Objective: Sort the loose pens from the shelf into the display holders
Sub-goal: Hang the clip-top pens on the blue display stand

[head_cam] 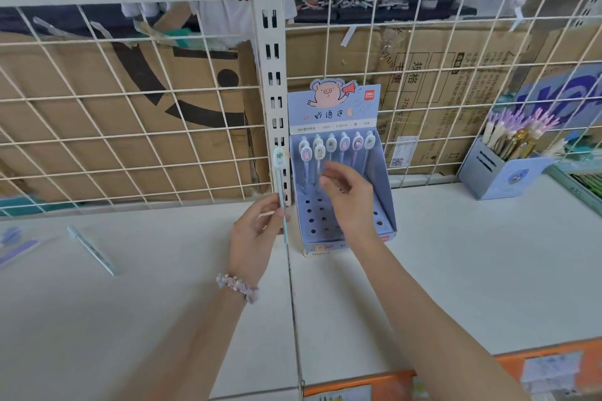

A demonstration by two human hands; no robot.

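Pen point(280, 185) with the oval charm top is pinched upright in the left hand point(257, 231), just left of the blue pig-themed display holder point(387, 198), tip down, not yet over any hole. Right hand point(350, 202) hovers over the holder's hole tray, fingers loosely spread, holding nothing that I can see. Far rows already carry eight pens point(332, 146); near holes are free.

My read: next move is seating this pen.
- Fill the next free hole behind the empties, back-to-front, so standing pens don't block the approach.
- Keep the shaft vertical, line the tip over the hole, then drop straight down; an angled entry would likely snag the card tray.
- Use the right hand to steady the holder, since light cardboard probably slides.

One more loose pen point(93, 251) lies on the shelf point(163, 303) far left; the grey holder point(498, 172) of feather-topped pens sits far right.
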